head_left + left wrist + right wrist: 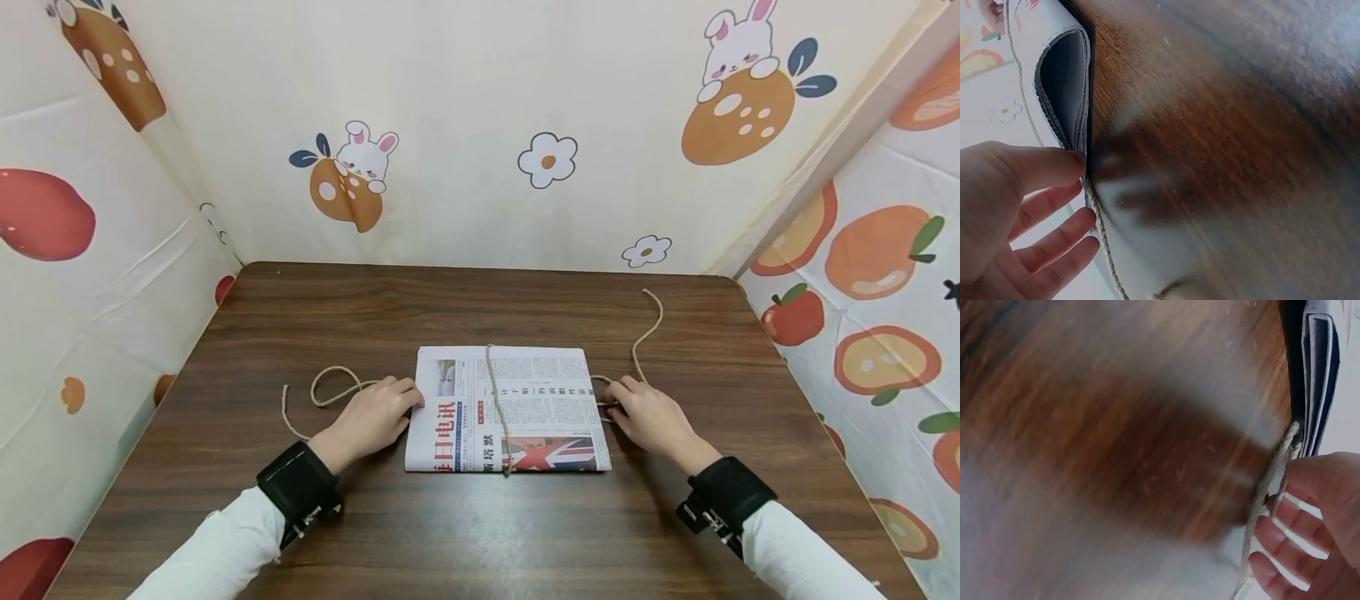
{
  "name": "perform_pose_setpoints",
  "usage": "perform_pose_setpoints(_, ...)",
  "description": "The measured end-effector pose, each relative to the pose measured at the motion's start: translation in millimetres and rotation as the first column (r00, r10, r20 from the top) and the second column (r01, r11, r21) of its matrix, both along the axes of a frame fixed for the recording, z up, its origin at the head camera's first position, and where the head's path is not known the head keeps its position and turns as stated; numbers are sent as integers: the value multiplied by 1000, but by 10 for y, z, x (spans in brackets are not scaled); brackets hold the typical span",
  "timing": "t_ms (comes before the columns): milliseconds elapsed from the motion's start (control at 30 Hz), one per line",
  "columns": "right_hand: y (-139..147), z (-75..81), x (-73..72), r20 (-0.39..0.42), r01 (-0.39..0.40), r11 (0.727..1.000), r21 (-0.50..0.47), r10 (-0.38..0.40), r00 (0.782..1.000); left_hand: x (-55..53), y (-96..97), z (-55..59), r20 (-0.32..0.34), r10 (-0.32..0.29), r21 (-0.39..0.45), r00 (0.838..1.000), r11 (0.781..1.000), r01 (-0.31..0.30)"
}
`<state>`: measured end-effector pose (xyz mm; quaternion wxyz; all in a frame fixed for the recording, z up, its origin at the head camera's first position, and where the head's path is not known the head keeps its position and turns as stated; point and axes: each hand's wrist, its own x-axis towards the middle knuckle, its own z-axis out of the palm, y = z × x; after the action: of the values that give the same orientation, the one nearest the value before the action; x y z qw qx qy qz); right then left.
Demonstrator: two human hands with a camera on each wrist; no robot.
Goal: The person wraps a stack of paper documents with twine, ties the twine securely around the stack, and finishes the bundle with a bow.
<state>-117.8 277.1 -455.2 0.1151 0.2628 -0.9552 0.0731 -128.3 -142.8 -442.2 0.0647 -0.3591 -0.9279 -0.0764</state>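
Note:
A folded newspaper [450, 417] lies flat on the wooden table, with a thin beige string [496, 400] running lengthwise over its front. My left hand [378, 414] pinches the newspaper's left edge between thumb and fingers; the left wrist view shows the rounded fold of the newspaper [1082, 75] standing open. Off the right edge, my right hand [651, 417] holds string between thumb and index finger. Two strands of string [1266, 478] come out from under the newspaper there in the right wrist view. The fingertips of the right hand are partly hidden in the head view.
One loose string end [330, 371] curls on the table past the left hand. Another string tail [651, 329] bends toward the back right. The brown wooden table [480, 533] meets printed cloth walls [480, 217] at the back and sides.

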Motion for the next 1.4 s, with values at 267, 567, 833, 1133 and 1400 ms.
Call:
perform_pose_setpoints(267,114,36,44,12,70,997,39,-70,997,-4,-3,7,17,3,-3,1000,1000,-3)
perform_pose_setpoints(567,241,96,108,35,171,983,67,-174,984,6,-2,7,34,15,-3,999,1000,-15)
perform_pose_setpoints(833,443,164,180,150,303,948,98,-315,937,12,-8,-1,30,21,9,999,1000,-21)
perform_pose_setpoints(1133,535,226,254,317,400,903,159,-430,845,12,-14,8,42,29,15,999,999,-29)
perform_pose_setpoints(1400,518,322,337,420,418,882,216,-470,776,12,-34,34,63,17,51,998,999,-20)
